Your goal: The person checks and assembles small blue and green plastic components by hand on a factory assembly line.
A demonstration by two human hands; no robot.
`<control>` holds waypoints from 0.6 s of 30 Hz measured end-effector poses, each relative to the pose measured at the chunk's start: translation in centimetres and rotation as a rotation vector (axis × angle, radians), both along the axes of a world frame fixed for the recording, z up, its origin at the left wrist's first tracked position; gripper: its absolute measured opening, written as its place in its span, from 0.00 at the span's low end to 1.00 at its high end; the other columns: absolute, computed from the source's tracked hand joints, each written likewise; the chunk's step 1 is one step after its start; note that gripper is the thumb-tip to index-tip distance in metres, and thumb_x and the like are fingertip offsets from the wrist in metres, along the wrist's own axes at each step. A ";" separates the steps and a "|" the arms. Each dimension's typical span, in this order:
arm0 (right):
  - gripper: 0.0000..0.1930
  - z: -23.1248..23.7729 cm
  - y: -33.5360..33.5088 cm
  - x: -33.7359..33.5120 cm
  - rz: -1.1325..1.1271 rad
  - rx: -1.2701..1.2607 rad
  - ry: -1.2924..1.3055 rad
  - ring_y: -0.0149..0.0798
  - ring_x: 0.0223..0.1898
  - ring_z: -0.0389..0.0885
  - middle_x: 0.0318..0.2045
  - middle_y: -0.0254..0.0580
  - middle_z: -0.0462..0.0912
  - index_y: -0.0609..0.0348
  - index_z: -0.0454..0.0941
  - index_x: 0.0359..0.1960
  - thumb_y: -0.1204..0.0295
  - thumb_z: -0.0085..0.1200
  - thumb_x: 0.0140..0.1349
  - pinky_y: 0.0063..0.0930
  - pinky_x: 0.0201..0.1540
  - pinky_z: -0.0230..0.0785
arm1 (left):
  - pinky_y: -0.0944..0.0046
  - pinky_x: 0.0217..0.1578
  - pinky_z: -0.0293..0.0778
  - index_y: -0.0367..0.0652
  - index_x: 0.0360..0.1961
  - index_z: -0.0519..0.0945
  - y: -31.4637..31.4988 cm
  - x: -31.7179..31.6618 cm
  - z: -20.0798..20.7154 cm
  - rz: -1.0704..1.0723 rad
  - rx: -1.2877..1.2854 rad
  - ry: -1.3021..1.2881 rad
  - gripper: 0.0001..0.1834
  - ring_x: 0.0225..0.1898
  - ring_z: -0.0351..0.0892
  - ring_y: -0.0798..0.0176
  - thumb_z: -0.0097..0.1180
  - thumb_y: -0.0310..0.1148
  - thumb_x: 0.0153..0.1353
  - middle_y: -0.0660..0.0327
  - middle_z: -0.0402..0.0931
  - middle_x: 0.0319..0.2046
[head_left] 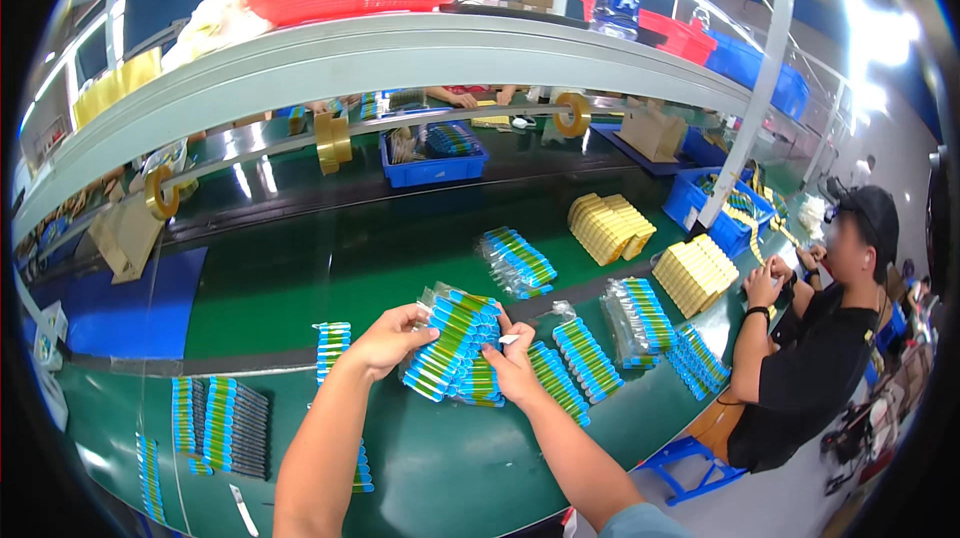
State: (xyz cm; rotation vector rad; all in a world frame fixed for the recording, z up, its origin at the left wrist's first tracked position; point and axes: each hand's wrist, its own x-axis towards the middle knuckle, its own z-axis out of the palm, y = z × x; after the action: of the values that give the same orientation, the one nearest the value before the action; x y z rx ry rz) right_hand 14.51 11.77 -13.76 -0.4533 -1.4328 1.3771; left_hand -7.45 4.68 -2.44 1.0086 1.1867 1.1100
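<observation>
Both of my hands hold a stack of blue-and-green strip packs in clear wrap above the green table. My left hand grips its left edge, thumb on top. On the right side, my right hand has its fingers closed round the stack's edge. A small white piece shows at the right fingers; I cannot tell what it is. Just right of that hand lies a row of similar packs, with another row beyond it. Left of my left wrist, more packs lie partly behind my forearm.
Further packs and a white-handled knife-like tool lie at left. Yellow stacks and a wrapped bundle stand ahead. Blue bins sit farther back. A metal shelf crosses above. A person works at right.
</observation>
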 end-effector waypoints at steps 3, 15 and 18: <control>0.22 0.4 -0.1 0.0 -0.071 0.015 -0.096 0.44 0.77 0.39 0.76 0.67 0.43 0.53 0.45 0.48 0.83 0.47 0.67 0.38 0.75 0.33 | 0.67 0.39 0.75 0.40 0.46 0.78 -1.1 -0.2 0.8 0.025 0.075 0.063 0.10 0.38 0.78 0.71 0.62 0.26 0.65 0.64 0.80 0.37; 0.25 1.4 -0.9 0.0 -0.218 0.021 -0.164 0.43 0.75 0.46 0.76 0.67 0.43 0.52 0.45 0.51 0.83 0.50 0.67 0.38 0.73 0.42 | 0.64 0.40 0.81 0.41 0.52 0.74 -1.6 2.4 6.2 0.174 0.255 -0.265 0.16 0.37 0.81 0.70 0.62 0.31 0.66 0.63 0.81 0.38; 0.23 0.4 -0.7 -0.9 -0.260 0.121 -0.159 0.51 0.77 0.43 0.76 0.67 0.44 0.53 0.45 0.49 0.82 0.49 0.68 0.41 0.76 0.37 | 0.67 0.40 0.78 0.36 0.51 0.74 0.0 4.2 2.6 0.139 0.118 0.122 0.13 0.39 0.83 0.69 0.58 0.24 0.66 0.58 0.83 0.40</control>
State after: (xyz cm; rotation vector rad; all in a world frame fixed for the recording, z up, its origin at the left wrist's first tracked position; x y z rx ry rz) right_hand 13.61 11.06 -13.36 -0.6573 -1.5163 1.0604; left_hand -3.23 4.64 0.20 1.1098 1.3173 1.2541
